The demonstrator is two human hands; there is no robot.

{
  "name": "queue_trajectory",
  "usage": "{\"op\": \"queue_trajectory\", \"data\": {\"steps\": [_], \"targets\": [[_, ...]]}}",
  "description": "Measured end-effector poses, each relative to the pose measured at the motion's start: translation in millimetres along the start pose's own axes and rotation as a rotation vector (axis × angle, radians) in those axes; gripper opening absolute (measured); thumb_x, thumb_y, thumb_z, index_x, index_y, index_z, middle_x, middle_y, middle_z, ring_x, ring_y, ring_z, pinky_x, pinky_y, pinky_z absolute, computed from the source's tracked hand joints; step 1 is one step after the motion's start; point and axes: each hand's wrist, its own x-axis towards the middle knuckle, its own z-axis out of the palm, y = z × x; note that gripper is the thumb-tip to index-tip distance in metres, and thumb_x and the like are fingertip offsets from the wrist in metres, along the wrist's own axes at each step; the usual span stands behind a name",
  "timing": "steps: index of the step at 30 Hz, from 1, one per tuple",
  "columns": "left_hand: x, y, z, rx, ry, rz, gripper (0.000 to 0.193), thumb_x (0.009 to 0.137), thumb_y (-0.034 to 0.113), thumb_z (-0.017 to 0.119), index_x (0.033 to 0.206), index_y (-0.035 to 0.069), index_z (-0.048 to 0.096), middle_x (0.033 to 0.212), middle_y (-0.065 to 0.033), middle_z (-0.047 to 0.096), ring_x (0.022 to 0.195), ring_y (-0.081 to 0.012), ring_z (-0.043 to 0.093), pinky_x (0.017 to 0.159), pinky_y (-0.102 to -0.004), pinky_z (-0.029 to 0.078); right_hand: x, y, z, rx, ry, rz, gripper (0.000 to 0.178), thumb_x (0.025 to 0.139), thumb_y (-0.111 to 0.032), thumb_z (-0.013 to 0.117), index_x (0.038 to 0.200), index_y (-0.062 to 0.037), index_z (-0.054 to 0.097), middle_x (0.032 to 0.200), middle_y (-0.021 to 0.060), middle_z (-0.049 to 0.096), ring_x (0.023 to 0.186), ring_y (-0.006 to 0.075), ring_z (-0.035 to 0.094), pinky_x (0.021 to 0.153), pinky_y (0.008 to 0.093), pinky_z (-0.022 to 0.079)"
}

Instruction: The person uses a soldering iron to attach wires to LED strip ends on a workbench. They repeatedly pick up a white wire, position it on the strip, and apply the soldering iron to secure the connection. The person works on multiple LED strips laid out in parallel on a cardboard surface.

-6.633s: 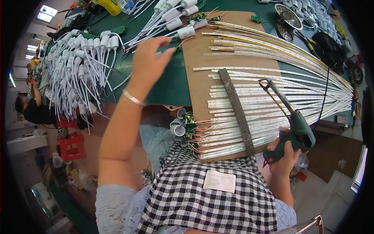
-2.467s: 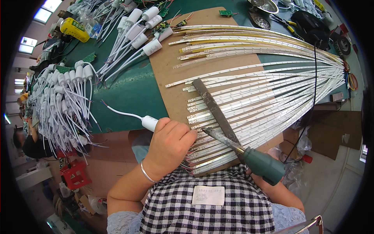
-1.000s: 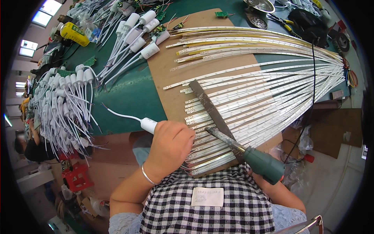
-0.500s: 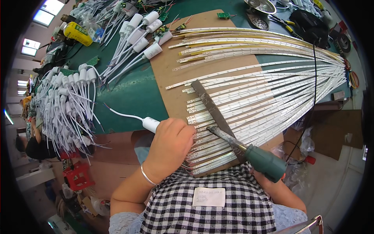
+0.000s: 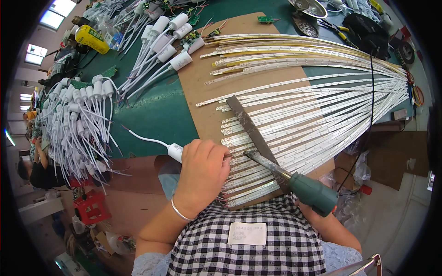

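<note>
My left hand [image 5: 201, 172] is closed round a white cylindrical housing [image 5: 175, 152] whose white cable trails off to the left. Its fingertips, partly hidden, meet at the left ends of the LED strips [image 5: 294, 152]. From the right, my right hand [image 5: 307, 211] grips a soldering iron [image 5: 315, 193] with a green handle, which hides most of the fingers. The iron's tip hovers at or touches the strips close to my left fingertips; I cannot tell which. A dark flat metal bar [image 5: 251, 126] lies slantwise across the strips.
Beneath the strips lies a brown board [image 5: 198, 101] on a green table [image 5: 142, 131]. Bunches of white cabled housings [image 5: 76, 99] hang over the left edge. A yellow bottle [image 5: 92, 39], pliers [image 5: 340, 30] and a metal dish [image 5: 313, 8] stand farther back. A black cord [image 5: 372, 101] crosses the strips.
My left hand has shifted very slightly, and the white housing has dipped a little toward me and to the left. The soldering iron has barely moved.
</note>
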Motion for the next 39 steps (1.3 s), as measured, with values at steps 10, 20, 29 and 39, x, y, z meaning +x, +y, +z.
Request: {"op": "queue_trajectory", "data": {"steps": [10, 20, 29, 39], "targets": [[-3, -4, -1, -0.145, 0.05, -0.019, 0.014, 0.073, 0.002, 0.067, 0.085, 0.005, 0.06, 0.08, -0.0076, 0.058, 0.079, -0.0284, 0.053, 0.073, -0.0384, 0.041, 4, 5, 2, -0.051, 0.016, -0.179, 0.024, 0.087, -0.016, 0.058, 0.101, 0.0037, 0.057, 0.074, 0.0069, 0.059, 0.061, 0.0154, 0.06, 0.058, 0.0278, 0.048], [-2, -3, 11, -0.037, 0.07, 0.023, 0.017, 0.064, -0.001, 0.064, 0.078, 0.005, 0.056, 0.078, -0.0085, 0.051, 0.077, -0.0297, 0.049, 0.071, -0.0398, 0.04, 2, 1, 0, 0.001, 0.009, -0.018, 0.024, 0.07, -0.002, 0.061, 0.093, -0.0025, 0.065, 0.09, 0.0122, 0.065, 0.081, 0.0309, 0.063, 0.072, 0.0362, 0.051], [-3, -5, 13, -0.065, 0.085, 0.022, 0.018, 0.063, -0.002, 0.065, 0.076, 0.005, 0.056, 0.078, -0.0084, 0.051, 0.077, -0.0296, 0.05, 0.07, -0.0396, 0.041, 4, 7, 1, -0.083, -0.105, -0.138, 0.03, 0.075, -0.006, 0.062, 0.104, -0.0014, 0.062, 0.099, 0.0126, 0.065, 0.087, 0.029, 0.063, 0.079, 0.034, 0.049], [-3, -6, 13, -0.064, 0.098, 0.031, 0.019, 0.061, -0.002, 0.065, 0.076, 0.005, 0.056, 0.078, -0.0086, 0.051, 0.077, -0.0297, 0.05, 0.07, -0.0396, 0.041, 18, 1, 3, -0.335, -0.075, -0.392, 0.016, 0.086, -0.012, 0.057, 0.096, -0.0004, 0.061, 0.079, 0.0075, 0.061, 0.066, 0.0162, 0.06, 0.059, 0.0278, 0.047]]}}
